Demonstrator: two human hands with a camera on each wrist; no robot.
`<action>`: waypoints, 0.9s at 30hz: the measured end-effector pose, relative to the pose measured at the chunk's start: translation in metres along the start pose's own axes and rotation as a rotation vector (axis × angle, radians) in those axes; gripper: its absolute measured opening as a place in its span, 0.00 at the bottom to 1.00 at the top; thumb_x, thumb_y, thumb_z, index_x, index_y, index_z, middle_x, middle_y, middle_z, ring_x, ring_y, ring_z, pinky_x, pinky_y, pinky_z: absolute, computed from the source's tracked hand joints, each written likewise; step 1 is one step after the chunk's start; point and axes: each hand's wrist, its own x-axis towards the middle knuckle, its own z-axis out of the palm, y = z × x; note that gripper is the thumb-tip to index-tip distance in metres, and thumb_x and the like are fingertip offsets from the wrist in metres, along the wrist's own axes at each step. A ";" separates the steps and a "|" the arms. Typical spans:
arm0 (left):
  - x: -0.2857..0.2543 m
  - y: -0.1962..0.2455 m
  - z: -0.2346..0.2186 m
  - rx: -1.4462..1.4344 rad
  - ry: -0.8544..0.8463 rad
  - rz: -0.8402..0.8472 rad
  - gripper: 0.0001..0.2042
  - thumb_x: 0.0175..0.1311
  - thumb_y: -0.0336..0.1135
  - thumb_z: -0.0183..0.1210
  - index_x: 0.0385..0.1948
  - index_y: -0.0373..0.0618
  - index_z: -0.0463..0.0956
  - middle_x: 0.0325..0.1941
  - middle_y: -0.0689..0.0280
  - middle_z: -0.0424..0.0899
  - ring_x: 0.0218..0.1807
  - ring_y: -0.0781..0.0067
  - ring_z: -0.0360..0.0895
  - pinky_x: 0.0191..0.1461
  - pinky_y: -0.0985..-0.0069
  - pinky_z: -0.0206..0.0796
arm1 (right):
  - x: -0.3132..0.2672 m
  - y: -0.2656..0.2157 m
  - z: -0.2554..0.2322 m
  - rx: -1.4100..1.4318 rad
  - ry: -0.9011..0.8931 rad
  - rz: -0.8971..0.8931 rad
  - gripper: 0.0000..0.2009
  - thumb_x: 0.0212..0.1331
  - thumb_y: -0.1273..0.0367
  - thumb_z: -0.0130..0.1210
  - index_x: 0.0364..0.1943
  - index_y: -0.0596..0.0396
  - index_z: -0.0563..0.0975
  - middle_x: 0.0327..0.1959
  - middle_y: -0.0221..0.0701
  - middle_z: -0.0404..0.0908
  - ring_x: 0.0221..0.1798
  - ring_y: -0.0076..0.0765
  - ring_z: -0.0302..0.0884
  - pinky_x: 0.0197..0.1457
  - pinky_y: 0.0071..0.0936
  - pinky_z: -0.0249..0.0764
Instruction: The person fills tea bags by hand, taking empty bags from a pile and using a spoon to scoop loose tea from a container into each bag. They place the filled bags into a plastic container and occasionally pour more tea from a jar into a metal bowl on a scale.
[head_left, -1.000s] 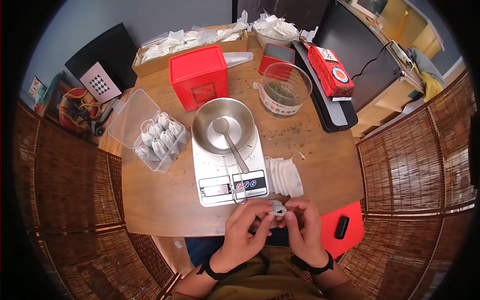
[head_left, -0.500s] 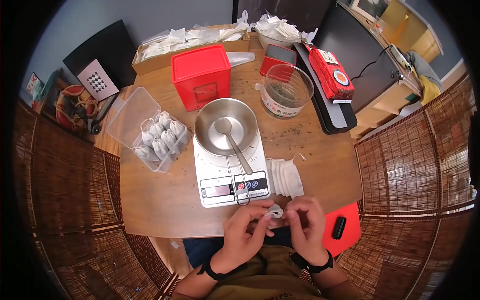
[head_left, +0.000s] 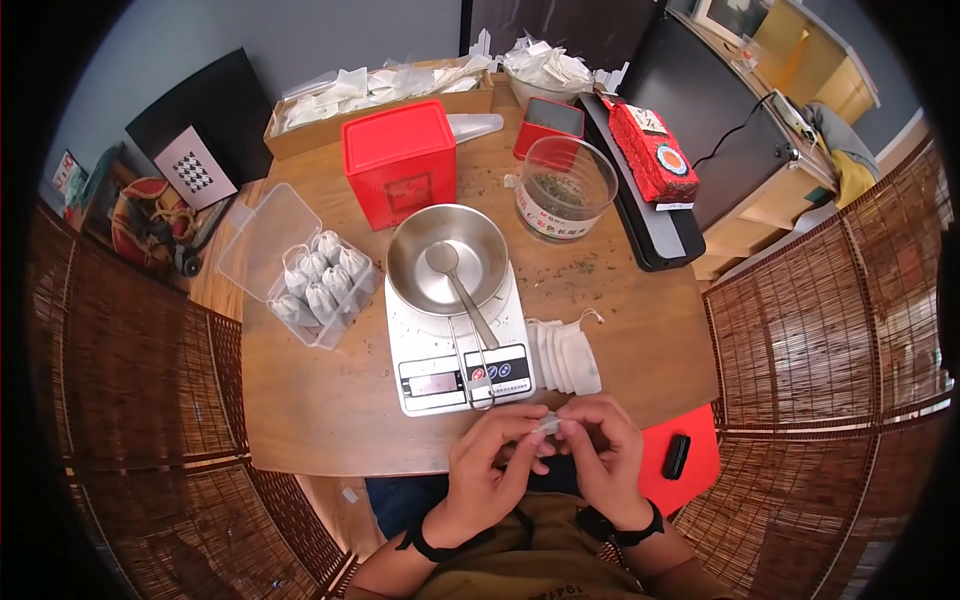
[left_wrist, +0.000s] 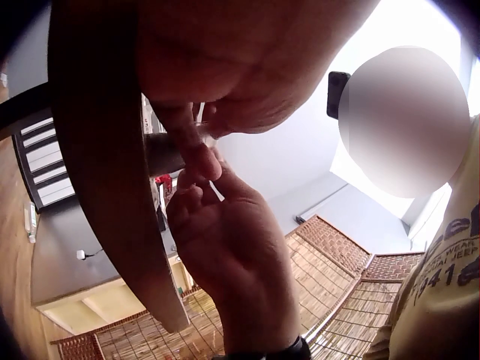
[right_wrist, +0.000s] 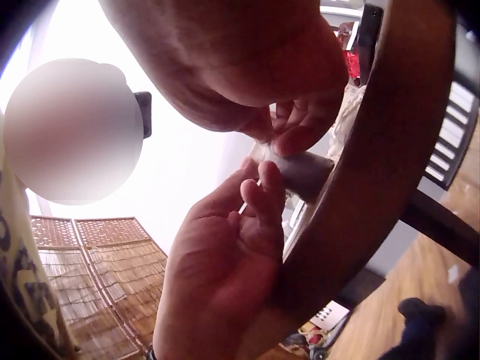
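Both hands meet over the table's front edge around a small pale drawstring bag (head_left: 548, 425). My left hand (head_left: 490, 455) pinches one side of its mouth. Thumb and fingers of my right hand (head_left: 612, 455) pinch the other side. The mouth looks drawn together, and fingers cover much of the bag in the head view. Below the fingertips, its rounded, greyish body (right_wrist: 304, 172) hangs down in the right wrist view. Just beyond the hands lies a row of flat white cloth bags (head_left: 565, 358). To their left is a white kitchen scale (head_left: 412, 345) bearing a steel pan (head_left: 412, 268) with a spoon (head_left: 472, 305).
A clear plastic box (head_left: 340, 325) with several filled bags (head_left: 322, 270) stands at left. Behind the scale are a red canister (head_left: 398, 165) and a clear tub (head_left: 565, 215) of dried leaves. Leaf crumbs (head_left: 580, 268) dot the table. A red packet (head_left: 650, 150) sits back right.
The bag's mouth, earlier open with dark contents showing, is now pinched together. My right fingers, slightly apart from it half a second ago, have come back to its rim.
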 end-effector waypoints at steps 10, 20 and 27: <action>0.013 0.034 -0.001 0.238 -0.100 -0.030 0.13 0.77 0.18 0.60 0.59 0.31 0.84 0.61 0.54 0.84 0.42 0.73 0.90 0.33 0.81 0.83 | 0.013 -0.006 -0.013 -0.066 -0.099 0.001 0.07 0.73 0.81 0.61 0.50 0.63 0.86 0.50 0.38 0.88 0.50 0.31 0.86 0.51 0.28 0.82; 0.009 0.024 0.003 0.171 0.025 -0.123 0.08 0.78 0.20 0.61 0.53 0.30 0.85 0.58 0.53 0.86 0.40 0.71 0.91 0.33 0.80 0.84 | 0.004 0.002 -0.009 -0.029 -0.074 -0.022 0.08 0.70 0.81 0.65 0.50 0.63 0.85 0.57 0.41 0.86 0.52 0.29 0.88 0.51 0.25 0.85; 0.007 0.020 0.004 0.099 0.007 -0.120 0.08 0.80 0.21 0.59 0.53 0.29 0.84 0.58 0.53 0.87 0.41 0.71 0.91 0.34 0.80 0.84 | 0.006 -0.001 -0.007 -0.202 -0.081 -0.165 0.06 0.67 0.81 0.67 0.46 0.63 0.86 0.58 0.42 0.87 0.51 0.36 0.90 0.46 0.27 0.85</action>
